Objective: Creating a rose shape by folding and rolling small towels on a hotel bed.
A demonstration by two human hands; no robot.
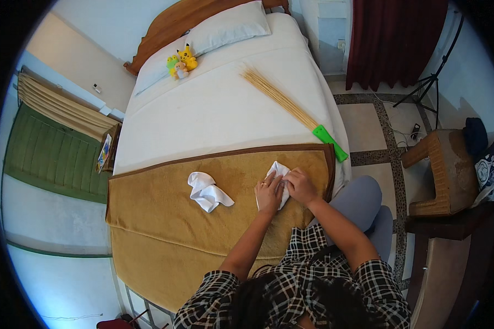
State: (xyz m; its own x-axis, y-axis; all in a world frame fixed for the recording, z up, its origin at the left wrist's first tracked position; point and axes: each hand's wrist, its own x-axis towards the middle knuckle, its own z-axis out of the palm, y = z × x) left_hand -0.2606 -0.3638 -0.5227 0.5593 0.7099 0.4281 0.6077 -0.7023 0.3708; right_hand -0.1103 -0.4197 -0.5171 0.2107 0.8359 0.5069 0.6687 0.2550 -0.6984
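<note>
Under both hands lies a small white cloth [278, 168], partly folded, on a tan blanket [160, 205] with a brown border. My left hand [268, 192], with a ring on one finger, rests on the cloth's left side. At its right side, my right hand [299, 185] touches the cloth with bent fingers; whether it pinches the fabric is hard to tell. A second white cloth [208, 192] lies crumpled on the blanket to the left, apart from the hands.
A stick broom [288, 103] with a green handle lies across the white sheet [197, 111]. Plush toys [182, 62] sit by the pillows [232, 28]. On the right stand a wicker stool [448, 172] and a black tripod [430, 80].
</note>
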